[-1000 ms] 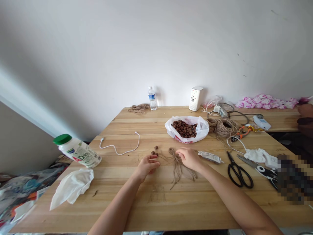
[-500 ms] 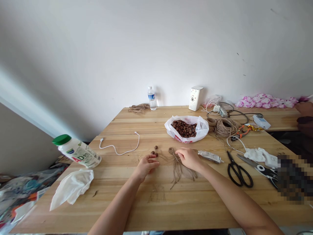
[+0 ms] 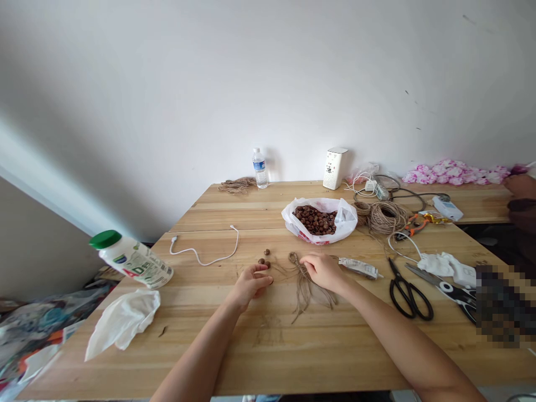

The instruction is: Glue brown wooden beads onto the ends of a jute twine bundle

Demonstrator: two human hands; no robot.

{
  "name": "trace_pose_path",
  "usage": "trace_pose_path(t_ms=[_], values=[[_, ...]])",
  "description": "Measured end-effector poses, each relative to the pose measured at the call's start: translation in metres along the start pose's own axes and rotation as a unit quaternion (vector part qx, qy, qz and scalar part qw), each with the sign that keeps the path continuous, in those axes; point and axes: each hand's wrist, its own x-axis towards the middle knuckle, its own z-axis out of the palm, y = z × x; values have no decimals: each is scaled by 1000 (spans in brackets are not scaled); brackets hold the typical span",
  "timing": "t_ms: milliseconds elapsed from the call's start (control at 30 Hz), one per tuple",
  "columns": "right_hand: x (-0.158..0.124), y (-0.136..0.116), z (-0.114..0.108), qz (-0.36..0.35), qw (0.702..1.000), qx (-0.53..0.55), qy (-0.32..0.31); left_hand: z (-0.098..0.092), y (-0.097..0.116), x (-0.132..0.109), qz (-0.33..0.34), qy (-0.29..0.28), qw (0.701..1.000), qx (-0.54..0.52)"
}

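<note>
My left hand [image 3: 250, 283] rests on the wooden table [image 3: 268, 346] with its fingers curled, the tips beside a few loose brown beads [image 3: 264, 260]. Whether a bead sits between the fingers I cannot see. My right hand [image 3: 321, 270] lies with its fingers bent over a bundle of jute twine [image 3: 305, 282] that has a loop at its far end and loose strands toward me. A white plastic bag of brown beads [image 3: 318, 219] lies just beyond both hands.
Black scissors [image 3: 408, 293], a second pair [image 3: 450, 290] and a small tube [image 3: 359, 268] lie to the right. A twine coil [image 3: 383, 218], cables and pliers sit behind. A white cable [image 3: 205, 252], a tipped green-capped bottle [image 3: 132, 261] and a crumpled tissue [image 3: 121, 319] lie left.
</note>
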Motion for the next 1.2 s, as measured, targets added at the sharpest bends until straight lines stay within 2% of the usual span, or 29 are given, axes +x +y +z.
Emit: trace_pose_path(t_ms=[267, 433, 667, 1200], values=[[0, -1, -1, 0, 1000, -1, -3, 2, 3, -4, -11, -25, 999, -25], [0, 0, -1, -5, 1000, 1, 3, 1, 0, 0, 1, -24, 1000, -5], [0, 1, -1, -1, 1000, -3, 0, 0, -4, 1, 20, -64, 998, 14], [1, 1, 0, 4, 1000, 2, -8, 0, -1, 0, 13, -69, 997, 15]])
